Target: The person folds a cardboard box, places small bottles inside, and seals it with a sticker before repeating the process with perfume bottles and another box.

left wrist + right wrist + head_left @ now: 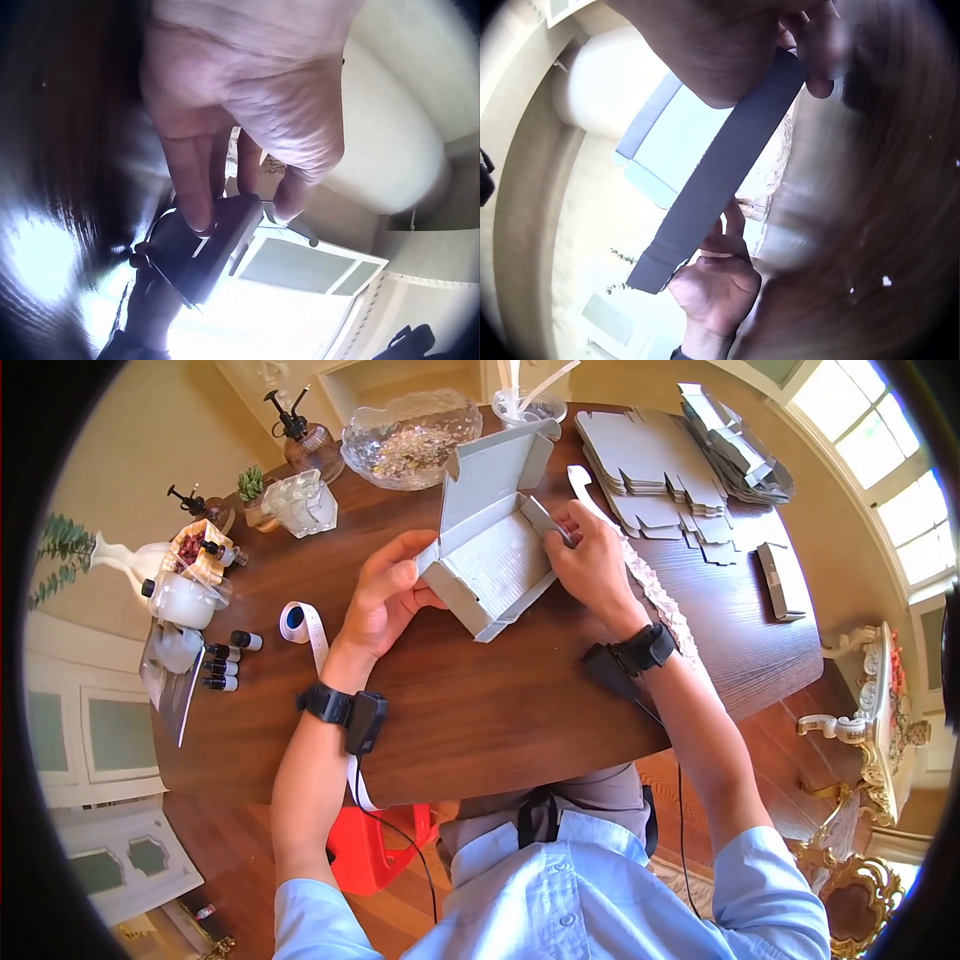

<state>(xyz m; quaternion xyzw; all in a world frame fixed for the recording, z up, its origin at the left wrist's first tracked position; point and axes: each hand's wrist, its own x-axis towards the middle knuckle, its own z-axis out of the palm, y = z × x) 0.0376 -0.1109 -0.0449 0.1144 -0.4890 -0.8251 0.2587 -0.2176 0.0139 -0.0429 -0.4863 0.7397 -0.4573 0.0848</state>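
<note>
A light grey cardboard mailer box (pixel 495 568) is held above the table, its lid (pixel 488 478) raised at the far side and its inside showing. My left hand (pixel 385 592) grips the left side wall, thumb near the top edge and fingers beneath. At the opposite wall, my right hand (pixel 592 560) pinches the edge between curled fingers and thumb. The left wrist view has the box's dark underside (pixel 217 240) between the fingertips. In the right wrist view a long side wall (pixel 720 172) runs from the right hand (pixel 720 45) down to the left.
Flat unfolded boxes (pixel 650 455) are stacked at the back right, with a narrow closed box (pixel 782 582) nearby. A glass bowl (pixel 412 445) of small flakes stands behind. Small dark bottles (pixel 222 668) and a label roll (pixel 296 622) lie left; crinkled white trim (pixel 655 595) runs right.
</note>
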